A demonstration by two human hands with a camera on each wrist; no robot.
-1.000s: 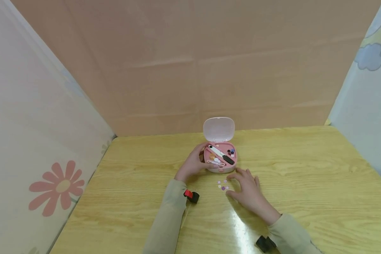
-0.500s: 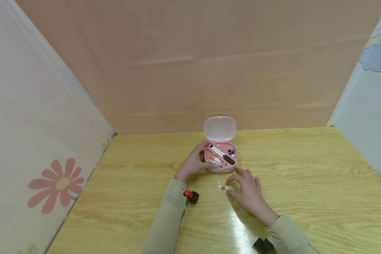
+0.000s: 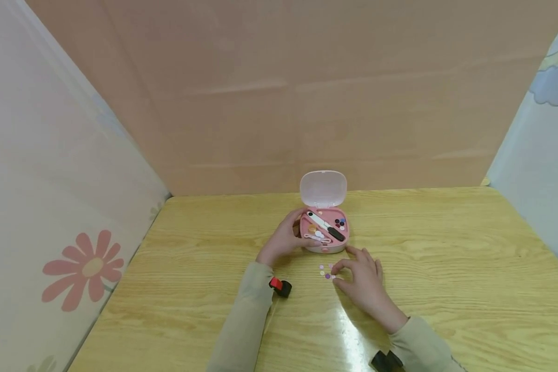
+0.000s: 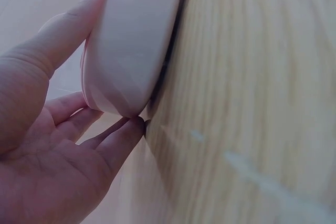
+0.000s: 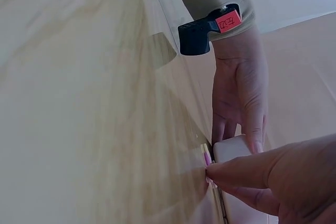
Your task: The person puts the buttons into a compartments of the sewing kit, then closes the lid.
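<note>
My left hand (image 3: 284,238) holds the left side of an open pink-and-white box (image 3: 325,249), thumb on its front rim. In the left wrist view, fingertips also touch the lower edge of the box wall (image 4: 128,40). Several small buttons (image 3: 322,273) in pale pink, yellow and purple lie on the table before the box. My right hand (image 3: 365,283) is beside them, thumb and index finger bent around a pale button (image 3: 333,277) at the group's right edge. In the right wrist view the thumb covers most of that button; a purple button (image 5: 207,157) shows beside it.
The box's lid (image 3: 323,189) stands raised at the back. Inside lie a white tool with a black end (image 3: 326,226), dark and coloured buttons (image 3: 340,223) and white pieces. The wooden table (image 3: 446,258) meets a tan backdrop (image 3: 279,103) behind.
My right thumb and index finger have drawn together over the pale button at the right of the group. The left hand keeps its hold on the box, which has not moved.
</note>
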